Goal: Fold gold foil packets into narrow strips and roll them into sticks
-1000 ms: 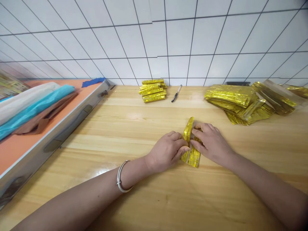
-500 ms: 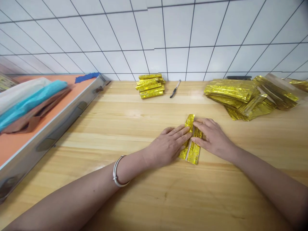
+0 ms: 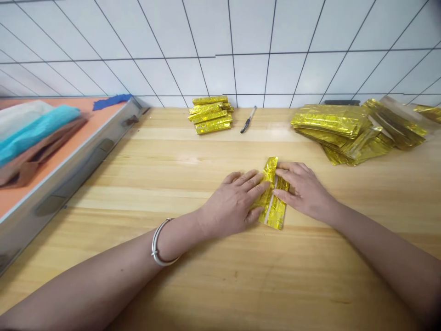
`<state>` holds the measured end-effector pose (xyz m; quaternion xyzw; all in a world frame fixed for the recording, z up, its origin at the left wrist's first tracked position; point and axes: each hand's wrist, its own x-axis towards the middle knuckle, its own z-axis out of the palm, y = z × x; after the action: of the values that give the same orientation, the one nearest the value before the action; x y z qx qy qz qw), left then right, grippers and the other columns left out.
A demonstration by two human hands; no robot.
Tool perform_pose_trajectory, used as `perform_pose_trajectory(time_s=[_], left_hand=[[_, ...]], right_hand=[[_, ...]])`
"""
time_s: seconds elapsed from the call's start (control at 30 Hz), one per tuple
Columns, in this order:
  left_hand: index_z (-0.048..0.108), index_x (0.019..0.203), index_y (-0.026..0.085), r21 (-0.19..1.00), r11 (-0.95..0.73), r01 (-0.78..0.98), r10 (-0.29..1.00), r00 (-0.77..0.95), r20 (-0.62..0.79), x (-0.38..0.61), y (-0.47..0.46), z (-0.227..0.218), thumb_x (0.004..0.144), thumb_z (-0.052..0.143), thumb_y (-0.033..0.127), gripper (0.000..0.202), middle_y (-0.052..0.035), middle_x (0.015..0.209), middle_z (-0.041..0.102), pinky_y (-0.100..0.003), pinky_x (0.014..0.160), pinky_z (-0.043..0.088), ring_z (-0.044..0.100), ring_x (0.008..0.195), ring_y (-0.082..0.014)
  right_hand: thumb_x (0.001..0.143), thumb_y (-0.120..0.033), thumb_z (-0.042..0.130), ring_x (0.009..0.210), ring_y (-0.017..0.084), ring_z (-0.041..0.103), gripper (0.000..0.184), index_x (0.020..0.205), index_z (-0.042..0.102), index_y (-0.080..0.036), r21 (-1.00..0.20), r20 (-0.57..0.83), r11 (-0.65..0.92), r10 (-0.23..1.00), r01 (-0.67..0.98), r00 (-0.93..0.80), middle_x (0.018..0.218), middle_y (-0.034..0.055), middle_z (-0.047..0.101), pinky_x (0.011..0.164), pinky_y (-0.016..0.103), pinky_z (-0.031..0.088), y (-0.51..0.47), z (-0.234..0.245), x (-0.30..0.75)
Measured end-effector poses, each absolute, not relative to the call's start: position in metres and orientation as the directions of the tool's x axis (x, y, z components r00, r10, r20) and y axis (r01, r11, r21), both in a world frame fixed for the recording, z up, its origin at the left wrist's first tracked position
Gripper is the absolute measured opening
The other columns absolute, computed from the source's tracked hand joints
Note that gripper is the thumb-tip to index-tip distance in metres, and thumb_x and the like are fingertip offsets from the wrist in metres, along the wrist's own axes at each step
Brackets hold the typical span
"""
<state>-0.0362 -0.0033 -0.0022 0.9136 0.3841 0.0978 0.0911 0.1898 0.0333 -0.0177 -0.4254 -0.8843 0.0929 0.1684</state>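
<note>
A narrow folded piece of gold foil (image 3: 274, 214) lies lengthwise on the wooden table (image 3: 172, 161), with a pale seam running down its middle. My left hand (image 3: 234, 202) rests flat on its left flap, fingers stretched out across the foil. My right hand (image 3: 303, 191) lies flat on the right flap, its fingertips meeting the left hand's at the seam. A silver bangle (image 3: 156, 243) circles my left wrist.
A small stack of folded gold strips (image 3: 210, 115) and a pen (image 3: 248, 120) lie by the tiled wall. A loose pile of gold foil sheets (image 3: 344, 131) spreads at the back right. At left, an orange-topped bench (image 3: 20, 193) holds teal, white and brown cloths (image 3: 31, 133).
My hands went from pinching the raised left flap to lying flat on the foil, which is now pressed down. The view has shifted slightly downward.
</note>
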Motion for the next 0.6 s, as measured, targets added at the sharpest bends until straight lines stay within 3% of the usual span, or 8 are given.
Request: perform_pose_trajectory(time_s=[0.27,0.43,0.6], left_hand=[[0.035,0.138,0.014,0.362,-0.632,0.685,0.769,0.615,0.177,-0.045,0.011,-0.007,0.094,0.038,0.034,0.048,-0.0111,0.142,0.042,-0.041,0.108,0.028,0.037,0.133,-0.0217],[0.031,0.14,0.016,0.439,-0.622,0.648,0.764,0.624,0.163,-0.046,0.014,-0.01,0.096,0.032,0.04,0.051,-0.0107,0.143,0.04,-0.039,0.11,0.026,0.035,0.134,-0.0201],[0.031,0.14,0.016,0.462,-0.621,0.633,0.763,0.623,0.172,-0.046,0.015,-0.01,0.097,0.029,0.041,0.05,-0.0105,0.142,0.042,-0.04,0.109,0.026,0.034,0.135,-0.0204]], right_hand=[[0.089,-0.027,0.046,0.11,0.025,0.051,0.03,0.112,0.064,-0.02,-0.361,0.263,0.639,0.768,0.679,-0.583,0.121,0.0073,0.058,0.092,0.041,0.04,0.035,-0.017,0.191],[0.087,-0.03,0.051,0.12,0.03,0.043,0.025,0.105,0.067,-0.023,-0.255,0.33,0.68,0.729,0.687,-0.599,0.12,0.0074,0.059,0.096,0.05,0.034,0.028,-0.013,0.188],[0.09,-0.028,0.048,0.121,0.027,0.043,0.025,0.106,0.067,-0.024,-0.21,0.303,0.763,0.645,0.611,-0.702,0.119,0.008,0.059,0.098,0.047,0.032,0.021,-0.008,0.182]])
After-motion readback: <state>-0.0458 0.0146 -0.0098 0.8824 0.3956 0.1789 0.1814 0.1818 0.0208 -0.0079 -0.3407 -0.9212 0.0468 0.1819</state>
